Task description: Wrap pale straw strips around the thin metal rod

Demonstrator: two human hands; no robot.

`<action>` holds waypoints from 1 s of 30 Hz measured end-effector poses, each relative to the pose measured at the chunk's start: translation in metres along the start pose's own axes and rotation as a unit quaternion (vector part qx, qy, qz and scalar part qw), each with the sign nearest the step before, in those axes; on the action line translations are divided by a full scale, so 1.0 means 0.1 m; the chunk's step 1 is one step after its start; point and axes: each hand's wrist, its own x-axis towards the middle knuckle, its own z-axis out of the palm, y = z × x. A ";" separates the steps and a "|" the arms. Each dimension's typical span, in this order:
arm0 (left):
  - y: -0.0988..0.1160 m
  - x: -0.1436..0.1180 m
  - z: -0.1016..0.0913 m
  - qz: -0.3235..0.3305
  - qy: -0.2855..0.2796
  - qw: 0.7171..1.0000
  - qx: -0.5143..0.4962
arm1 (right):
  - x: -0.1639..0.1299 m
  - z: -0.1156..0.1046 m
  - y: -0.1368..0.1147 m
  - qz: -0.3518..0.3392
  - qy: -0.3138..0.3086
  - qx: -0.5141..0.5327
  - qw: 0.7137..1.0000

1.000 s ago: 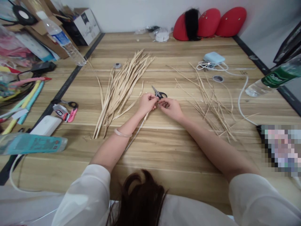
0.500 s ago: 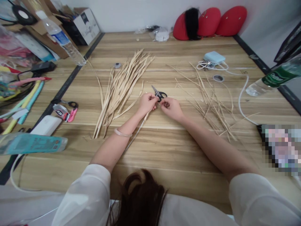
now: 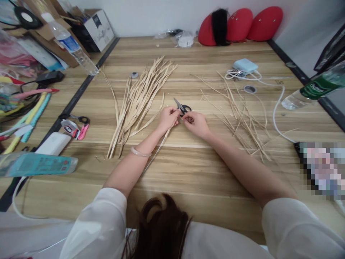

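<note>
My left hand [image 3: 168,118] and my right hand [image 3: 195,123] meet at the middle of the wooden table [image 3: 188,169], both pinching the top end of one pale straw strip [image 3: 158,148] that trails back toward me under my left wrist. Black-handled scissors [image 3: 181,107] lie on the table just beyond my fingertips, untouched. A bundle of wide straw strips [image 3: 137,100] lies to the left of my hands. A looser scatter of thin straw strips [image 3: 241,113] lies to the right.
At the left edge are a lying blue-labelled bottle [image 3: 37,164], a white power bank [image 3: 52,143], small pink and black tools [image 3: 75,126] and an upright water bottle [image 3: 70,45]. A blue charger with white cable [image 3: 244,67], a tape roll [image 3: 250,89] and a green-labelled bottle [image 3: 315,90] are on the right. Red cushions [image 3: 239,24] line the back wall.
My right hand has shifted very slightly toward the scissors while both hands keep working the strip's end. Nothing else has moved.
</note>
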 end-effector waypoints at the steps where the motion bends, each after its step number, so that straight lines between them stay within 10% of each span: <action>1: -0.01 0.00 0.00 0.003 0.000 1.000 0.000 | 0.00 0.00 0.00 0.000 0.000 0.000 1.000; 30: -0.06 0.02 0.00 0.004 0.001 1.000 0.009 | -0.01 0.01 -0.03 0.041 0.023 0.057 0.997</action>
